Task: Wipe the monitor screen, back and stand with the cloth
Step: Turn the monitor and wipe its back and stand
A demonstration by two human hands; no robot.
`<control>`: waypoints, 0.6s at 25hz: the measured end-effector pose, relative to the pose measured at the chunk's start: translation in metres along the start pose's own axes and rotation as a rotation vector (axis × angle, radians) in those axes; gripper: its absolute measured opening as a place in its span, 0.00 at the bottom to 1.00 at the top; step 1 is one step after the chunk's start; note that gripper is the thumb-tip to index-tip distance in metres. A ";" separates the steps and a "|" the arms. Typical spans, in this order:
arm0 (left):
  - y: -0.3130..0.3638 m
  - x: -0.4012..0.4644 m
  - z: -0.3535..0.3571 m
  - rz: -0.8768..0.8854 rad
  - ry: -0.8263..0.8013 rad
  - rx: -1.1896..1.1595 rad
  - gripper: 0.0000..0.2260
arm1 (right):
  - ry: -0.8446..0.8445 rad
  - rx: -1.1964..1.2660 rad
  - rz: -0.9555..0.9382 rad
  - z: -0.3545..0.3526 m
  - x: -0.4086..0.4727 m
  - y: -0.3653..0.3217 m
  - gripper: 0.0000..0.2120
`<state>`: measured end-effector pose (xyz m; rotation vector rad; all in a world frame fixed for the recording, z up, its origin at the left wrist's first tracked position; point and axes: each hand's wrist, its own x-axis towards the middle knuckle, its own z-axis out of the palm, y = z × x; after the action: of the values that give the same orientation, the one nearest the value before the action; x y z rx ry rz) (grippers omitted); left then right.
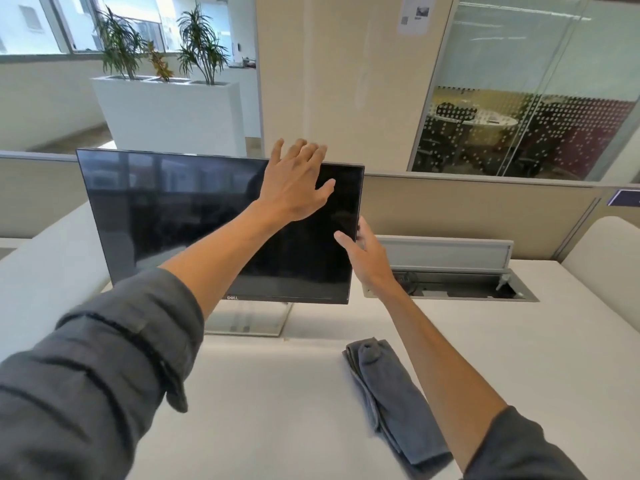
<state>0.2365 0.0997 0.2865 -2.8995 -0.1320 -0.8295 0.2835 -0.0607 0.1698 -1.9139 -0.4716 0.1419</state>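
White counter [277, 393] fills the lower view of an office, with a planter [166, 116] at 11 o'clock. On it stands the monitor [207, 220], at 12 o'clock on its stand [249, 320]. Left hand [298, 181] lies released, fingers straight, reaching over the top edge. Right hand [367, 258] has its grip on the monitor's right edge. Grey cloth [391, 403] lies untouched at 5 o'clock.

Both hands [298, 178] on monitor [173, 216]
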 end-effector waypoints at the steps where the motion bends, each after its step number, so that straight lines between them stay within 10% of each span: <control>1: -0.005 0.003 0.001 -0.004 -0.048 -0.004 0.27 | 0.005 0.014 0.000 0.002 -0.001 -0.001 0.41; 15: -0.011 -0.015 -0.019 0.051 -0.139 -0.275 0.24 | 0.085 -0.056 -0.002 -0.004 -0.046 -0.008 0.35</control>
<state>0.2121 0.1071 0.2958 -3.2017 0.0482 -0.6861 0.2407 -0.0799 0.1733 -1.9655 -0.4246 0.0459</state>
